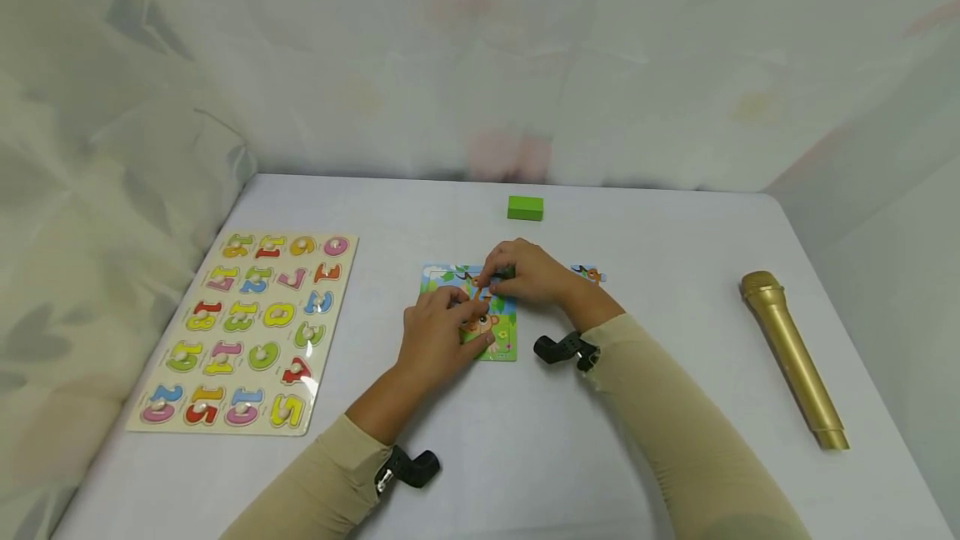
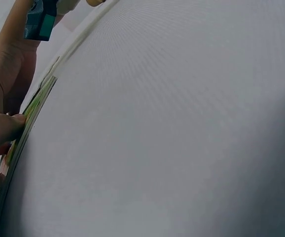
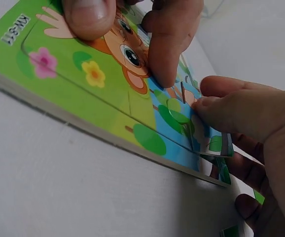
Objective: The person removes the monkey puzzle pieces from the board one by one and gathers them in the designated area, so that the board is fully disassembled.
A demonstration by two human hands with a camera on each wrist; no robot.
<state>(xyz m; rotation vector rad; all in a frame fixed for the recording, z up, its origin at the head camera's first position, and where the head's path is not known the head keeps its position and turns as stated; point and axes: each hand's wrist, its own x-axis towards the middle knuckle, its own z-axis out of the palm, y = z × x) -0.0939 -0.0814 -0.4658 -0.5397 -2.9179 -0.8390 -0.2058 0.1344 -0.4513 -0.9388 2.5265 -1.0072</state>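
Note:
A small jigsaw board [image 1: 507,348] with a cartoon animal, flowers and leaves lies mid-table. My left hand [image 1: 438,336] rests on its left and lower part, thumb and fingertips touching the picture. My right hand [image 1: 528,272] is at the upper right part of the board. In the right wrist view, its thumb and fingers pinch a puzzle piece [image 3: 215,143], which sits slightly raised over the board's corner. The left wrist view shows only the board's edge [image 2: 21,143] and the left thumb on it. Another puzzle piece [image 1: 589,273] lies beyond the right wrist, partly hidden.
A green block [image 1: 525,207] lies behind the board. To the left is a number puzzle board [image 1: 288,340] with colourful knobbed digits. A gold microphone [image 1: 795,361] lies on the right side of the white-covered table [image 1: 510,457]. Fabric hangs behind and at the left.

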